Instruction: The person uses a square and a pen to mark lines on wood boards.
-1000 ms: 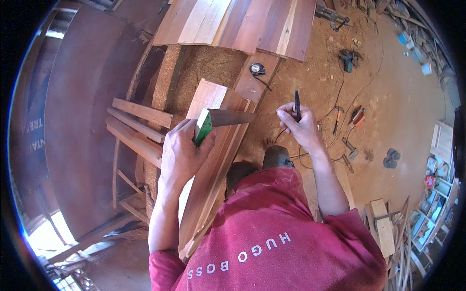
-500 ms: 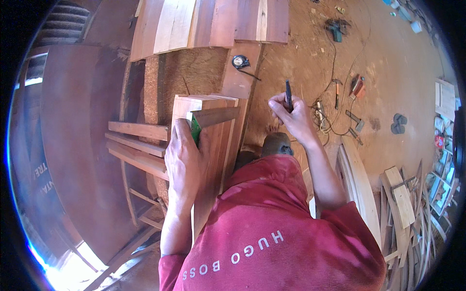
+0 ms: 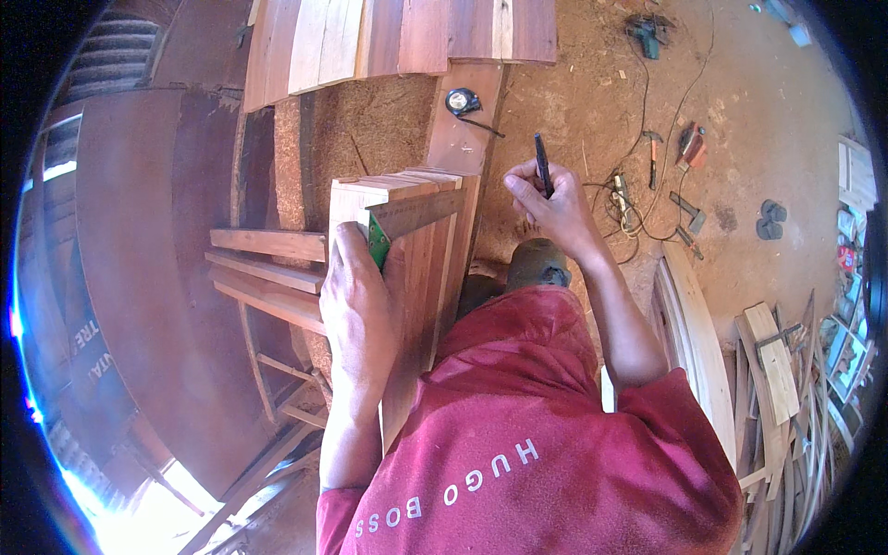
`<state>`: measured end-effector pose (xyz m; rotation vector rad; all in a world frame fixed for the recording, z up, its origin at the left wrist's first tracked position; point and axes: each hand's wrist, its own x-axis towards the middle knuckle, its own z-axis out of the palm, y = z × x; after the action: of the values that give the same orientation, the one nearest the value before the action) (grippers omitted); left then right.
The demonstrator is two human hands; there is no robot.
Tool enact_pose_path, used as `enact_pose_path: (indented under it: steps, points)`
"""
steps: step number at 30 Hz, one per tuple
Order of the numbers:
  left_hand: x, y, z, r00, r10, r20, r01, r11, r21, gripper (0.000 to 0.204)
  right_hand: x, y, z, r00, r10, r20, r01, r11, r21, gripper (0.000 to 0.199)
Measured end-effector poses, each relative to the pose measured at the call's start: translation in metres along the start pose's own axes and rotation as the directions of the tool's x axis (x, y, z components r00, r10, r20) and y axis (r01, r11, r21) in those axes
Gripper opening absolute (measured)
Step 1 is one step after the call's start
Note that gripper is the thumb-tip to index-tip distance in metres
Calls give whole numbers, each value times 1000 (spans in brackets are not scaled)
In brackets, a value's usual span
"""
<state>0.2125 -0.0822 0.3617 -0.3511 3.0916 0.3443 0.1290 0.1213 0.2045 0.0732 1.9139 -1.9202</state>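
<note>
Square (image 3: 421, 214) sits with its green handle (image 3: 378, 243) clasped in the left hand (image 3: 354, 291), reaching rightward from that hand over stacked boards (image 3: 418, 277) and seemingly resting on them. Well apart, the right hand (image 3: 555, 205) pinches a dark pen (image 3: 542, 166); a tape measure (image 3: 462, 102) lies beyond both hands.
</note>
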Motion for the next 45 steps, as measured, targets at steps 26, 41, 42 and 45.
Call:
enact_pose_path:
  steps: [26,41,42,45]
  points:
    - [4,13,0,998,-51,22,50,998,40,28,14,19,2,1000,-24,-17,24,1000,8,28]
    - [7,15,-1,996,-74,39,72,997,40,30,28,21,15,983,128,-129,-74,930,359,40]
    - [7,14,-1,997,-74,38,73,997,38,30,29,21,18,983,129,-129,-75,930,359,40]
    - [7,14,-1,997,-75,35,73,997,39,30,32,20,24,975,92,-205,16,882,471,48]
